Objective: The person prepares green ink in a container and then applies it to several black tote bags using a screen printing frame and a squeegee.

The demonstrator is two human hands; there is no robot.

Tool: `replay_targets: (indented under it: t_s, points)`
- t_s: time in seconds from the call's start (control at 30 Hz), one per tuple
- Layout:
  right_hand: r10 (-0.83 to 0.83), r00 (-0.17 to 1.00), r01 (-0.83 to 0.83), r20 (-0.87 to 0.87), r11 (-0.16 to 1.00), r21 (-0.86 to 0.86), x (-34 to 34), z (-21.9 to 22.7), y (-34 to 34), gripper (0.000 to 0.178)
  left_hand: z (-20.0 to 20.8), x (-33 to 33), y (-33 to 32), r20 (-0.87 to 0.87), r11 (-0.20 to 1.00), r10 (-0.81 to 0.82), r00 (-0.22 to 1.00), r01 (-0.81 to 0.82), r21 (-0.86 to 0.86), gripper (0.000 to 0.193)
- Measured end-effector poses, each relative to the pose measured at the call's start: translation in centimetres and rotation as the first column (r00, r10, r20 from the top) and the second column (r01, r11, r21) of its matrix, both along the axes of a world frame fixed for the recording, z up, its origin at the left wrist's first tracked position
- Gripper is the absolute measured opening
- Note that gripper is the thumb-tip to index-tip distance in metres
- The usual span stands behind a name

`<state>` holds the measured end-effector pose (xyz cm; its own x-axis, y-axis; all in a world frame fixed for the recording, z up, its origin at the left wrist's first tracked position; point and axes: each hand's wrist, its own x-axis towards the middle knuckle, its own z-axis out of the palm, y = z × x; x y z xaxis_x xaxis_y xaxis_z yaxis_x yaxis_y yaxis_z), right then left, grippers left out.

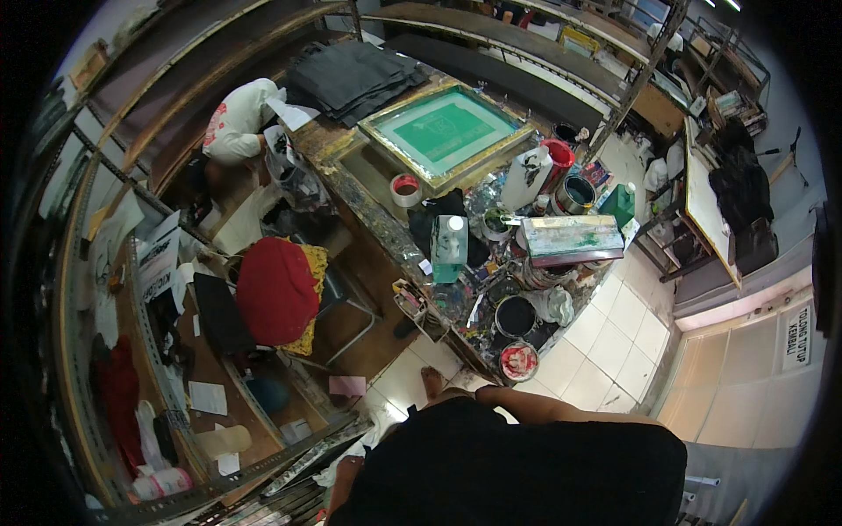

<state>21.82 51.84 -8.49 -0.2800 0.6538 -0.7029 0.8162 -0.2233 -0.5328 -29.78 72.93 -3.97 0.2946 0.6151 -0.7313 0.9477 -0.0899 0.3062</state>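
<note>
Beyond the dark cloth of my own clothes (517, 469), my right arm lies bent across the lower middle, with my right hand (493, 396) at its inner end. Its fingers cannot be made out. At lower left, a small patch of skin, apparently my left hand (347, 476), shows beside white material; its fingers are hidden too. Nearest the right hand are a tub smeared with red ink (519, 361) and a dark ink pot (515, 316) at the table's near corner. A framed printing screen with a green panel (447, 129) lies farther back on the table.
Dark fabric pieces (355, 79) are stacked behind the screen. A tape roll (406, 189), jerrycan (450, 249) and paint-stained box (572, 238) crowd the table. A person in a white shirt (237, 123) bends at far left. A red-covered stool (276, 291) and shelves (145, 351) stand left.
</note>
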Motion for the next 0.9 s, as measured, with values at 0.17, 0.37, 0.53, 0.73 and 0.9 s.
replay_targets:
  t_s: [0.17, 0.37, 0.53, 0.73, 0.9]
  points:
    - [-0.184, 0.981, 0.185, -0.052, 0.983, 0.009, 1.6, -6.5, -4.5, 0.038, 7.6, 11.0, 6.0, 0.092, 0.965, -0.261, 0.961, 0.258, 0.041, 0.036]
    - [-0.238, 0.971, 0.234, -0.028, 0.966, -0.105, -1.4, -4.9, -4.1, 0.037, 0.2, 12.9, 12.5, 0.087, 0.998, -0.034, 0.996, 0.029, 0.058, 0.04]
    - [-0.3, 0.949, 0.307, -0.1, 0.95, 0.065, -0.9, -1.5, -4.3, 0.035, -1.8, 16.8, 19.0, 0.104, 0.969, -0.18, 0.978, 0.158, 0.19, 0.034]
    - [-0.557, 0.83, 0.548, -0.036, 0.825, -0.138, -2.7, -4.4, -3.3, 0.031, -5.4, 16.7, 26.7, 0.297, 0.858, -0.504, 0.811, 0.431, 0.28, 0.033]
    - [-0.268, 0.951, 0.289, 0.155, 0.948, -0.13, -1.8, -2.7, 6.5, 0.033, -1.2, 22.8, 33.5, 0.24, 0.977, -0.133, 0.962, 0.168, -0.133, 0.033]
